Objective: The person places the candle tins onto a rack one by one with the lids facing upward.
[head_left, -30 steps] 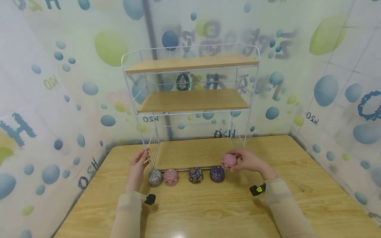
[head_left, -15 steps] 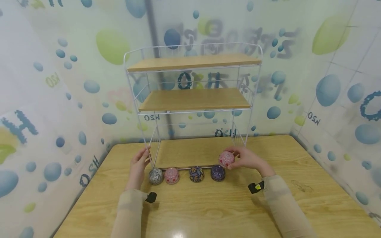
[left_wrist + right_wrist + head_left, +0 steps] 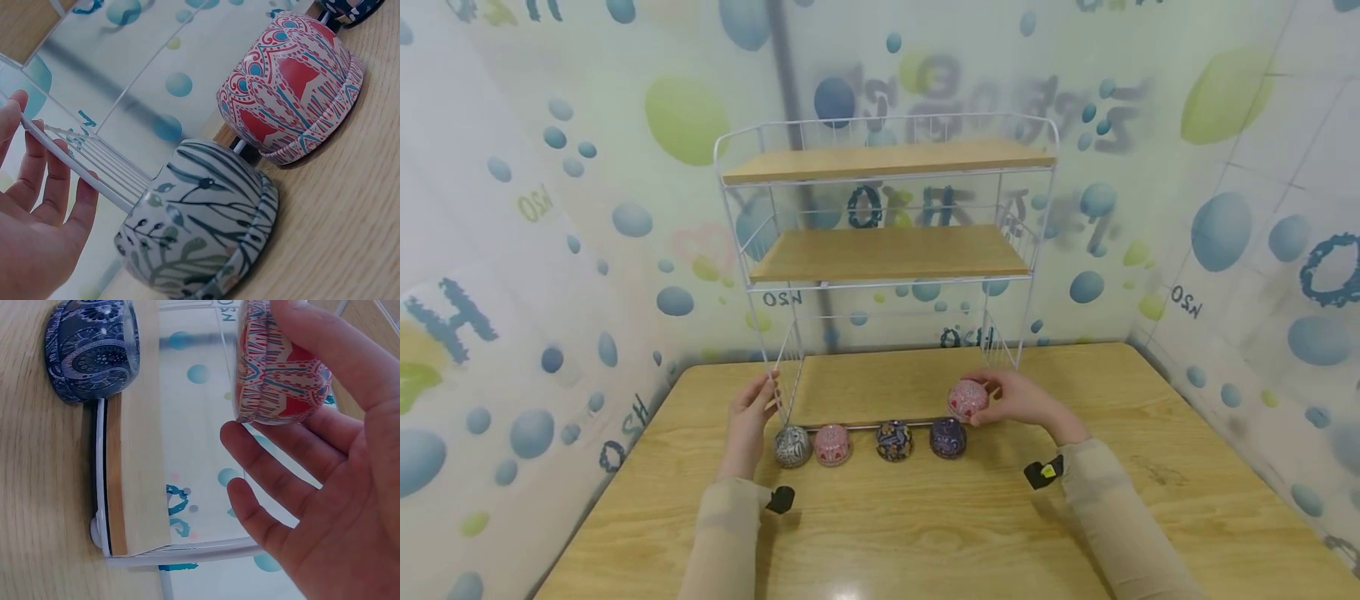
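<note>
My right hand [image 3: 1018, 398] grips a round pink-and-red patterned tin [image 3: 967, 400] between thumb and fingers. It holds the tin up at the front right of the rack's bottom shelf [image 3: 880, 387], behind the purple paisley tin [image 3: 948, 437]. My left hand [image 3: 751, 417] pinches the left front post of the white wire rack [image 3: 75, 165], with the fingers against the metal. Close by that hand stands a grey-white leaf-patterned tin [image 3: 200, 219]. To its right are a second pink tin [image 3: 290, 87] and a dark floral tin [image 3: 894, 441], all in a row along the rack's front.
The rack has wooden boards at a middle shelf [image 3: 891, 252] and a top shelf [image 3: 887, 160]. It stands on a wooden table [image 3: 880, 525] against a wall [image 3: 685, 208] printed with bubbles. More walls rise on both sides.
My right hand has carried the pink tin slightly left over the bottom shelf's front. My left hand has stayed on the post, and the row of tins has not moved.
</note>
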Tool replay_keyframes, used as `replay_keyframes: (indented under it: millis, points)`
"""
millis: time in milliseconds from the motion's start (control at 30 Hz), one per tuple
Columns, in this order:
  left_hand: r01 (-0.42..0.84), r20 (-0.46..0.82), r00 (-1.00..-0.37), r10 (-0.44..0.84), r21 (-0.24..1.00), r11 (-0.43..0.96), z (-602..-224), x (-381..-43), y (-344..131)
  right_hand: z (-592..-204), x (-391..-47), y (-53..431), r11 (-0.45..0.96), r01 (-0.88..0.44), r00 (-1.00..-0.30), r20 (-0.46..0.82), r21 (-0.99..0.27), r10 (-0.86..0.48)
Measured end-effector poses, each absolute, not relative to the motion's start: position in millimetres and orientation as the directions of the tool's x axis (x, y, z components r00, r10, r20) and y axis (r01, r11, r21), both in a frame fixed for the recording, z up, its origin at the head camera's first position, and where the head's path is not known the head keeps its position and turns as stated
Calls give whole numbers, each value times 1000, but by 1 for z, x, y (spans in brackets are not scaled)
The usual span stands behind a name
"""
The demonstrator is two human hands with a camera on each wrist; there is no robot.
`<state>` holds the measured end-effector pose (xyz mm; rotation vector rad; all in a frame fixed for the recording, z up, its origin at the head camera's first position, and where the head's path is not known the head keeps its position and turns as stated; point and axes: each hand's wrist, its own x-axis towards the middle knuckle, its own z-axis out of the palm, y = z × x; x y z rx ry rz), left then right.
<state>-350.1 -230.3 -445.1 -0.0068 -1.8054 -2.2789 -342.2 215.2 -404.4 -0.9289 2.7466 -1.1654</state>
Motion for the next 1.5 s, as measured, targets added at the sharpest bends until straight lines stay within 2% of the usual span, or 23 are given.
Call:
replay_keyframes:
  millis: [367,733,900,1133,1500]
  points:
    - [237,189,-955,-230,949,-206,-444,-349,-230,-416,-348,209,480,-501,-834,254,-720,-490]
    - [220,187,-964,-188,959,-177,-444,-350,-227,-425,-348,206,411,-505,-832,303,-759,-464]
    - [215,188,-964,-190,968,-130,-445,-349,-228,-427,-346,201,427,-503,-839,306,-751,-451]
    - [236,198,-957,-214,957,-167,-446,-348,-229,-416,-339,197,390,-501,-841,327,-772,-432]
    - [223,184,-961,-207,958,-182,-445,-347,-228,-424,-350,202,365,-543,-811,360,-756,-462]
